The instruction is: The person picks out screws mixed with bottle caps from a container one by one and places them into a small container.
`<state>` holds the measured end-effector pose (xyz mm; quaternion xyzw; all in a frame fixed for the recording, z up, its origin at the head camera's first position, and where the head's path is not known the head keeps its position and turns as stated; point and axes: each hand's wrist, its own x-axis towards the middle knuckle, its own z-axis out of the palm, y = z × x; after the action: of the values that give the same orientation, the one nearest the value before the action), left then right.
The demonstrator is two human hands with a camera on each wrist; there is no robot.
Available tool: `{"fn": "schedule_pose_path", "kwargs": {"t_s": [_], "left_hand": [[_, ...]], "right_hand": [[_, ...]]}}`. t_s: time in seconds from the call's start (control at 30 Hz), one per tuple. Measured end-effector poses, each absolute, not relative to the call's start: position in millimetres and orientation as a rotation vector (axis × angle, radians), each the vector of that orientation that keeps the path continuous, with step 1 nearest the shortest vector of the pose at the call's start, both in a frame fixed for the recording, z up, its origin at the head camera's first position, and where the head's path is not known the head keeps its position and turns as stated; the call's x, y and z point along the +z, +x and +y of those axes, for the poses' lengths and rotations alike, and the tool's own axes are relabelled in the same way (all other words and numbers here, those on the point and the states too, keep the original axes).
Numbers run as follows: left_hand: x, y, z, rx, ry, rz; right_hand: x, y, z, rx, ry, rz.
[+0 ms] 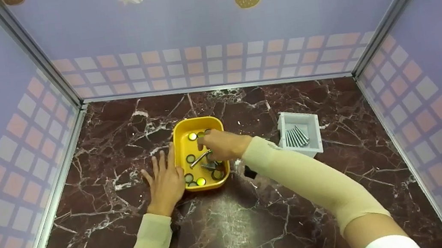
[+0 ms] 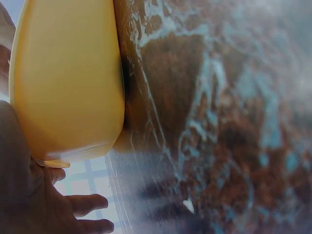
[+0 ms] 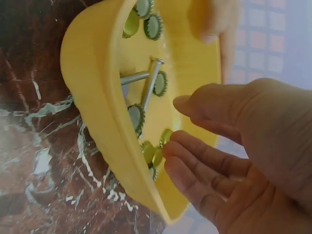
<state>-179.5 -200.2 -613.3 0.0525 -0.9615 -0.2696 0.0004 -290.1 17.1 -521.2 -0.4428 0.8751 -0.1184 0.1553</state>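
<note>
A yellow tray (image 1: 178, 147) holds several bottle caps (image 3: 153, 27) and two metal bolts (image 3: 152, 83), one lying across the other. My left hand (image 1: 165, 183) touches the tray's left rim with its fingers spread and mostly straight. Reaching into the tray from the right is my right hand (image 1: 223, 143). In the right wrist view its thumb and fingers stand apart over the caps, with nothing visible between them. Fingertips hang close to the caps at the tray's far end; whether they touch cannot be told.
To the right stands a white plastic box (image 1: 312, 126) with several bolts (image 1: 296, 136) lying side by side in it. Both rest on a dark marbled tabletop (image 1: 227, 227). Patterned purple panels (image 1: 198, 23) enclose the back and both sides.
</note>
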Motion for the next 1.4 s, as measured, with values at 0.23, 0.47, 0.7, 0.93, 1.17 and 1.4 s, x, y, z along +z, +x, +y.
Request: {"fn": "schedule_pose_path", "kwargs": {"t_s": [0.23, 0.47, 0.7, 0.93, 1.17, 1.4], "left_hand": [[-612.0, -180.0, -199.6, -0.848, 0.160, -3.011], [-613.4, -178.7, -200.6, -0.840, 0.184, -3.018], [-613.7, -177.5, -199.1, -0.850, 0.175, -3.029], [-612.9, -178.3, -200.7, -0.825, 0.172, -3.018], [-613.5, -178.3, -201.2, -0.820, 0.181, -3.023], [-613.3, -179.3, -200.7, -0.835, 0.187, -3.029]], "right_hand": [[-530.4, -288.5, -14.0, -0.119, -1.223, 2.463], [-537.1, -279.1, -30.8, 0.100, -1.211, 2.536], [-545.2, -275.9, -32.7, 0.157, -1.187, 2.490], [-564.8, -293.2, -31.1, 0.123, -1.193, 2.363], [-554.7, -293.9, -23.9, 0.110, -1.151, 2.332], [-546.7, -295.9, -11.2, -0.127, -1.183, 2.335]]}}
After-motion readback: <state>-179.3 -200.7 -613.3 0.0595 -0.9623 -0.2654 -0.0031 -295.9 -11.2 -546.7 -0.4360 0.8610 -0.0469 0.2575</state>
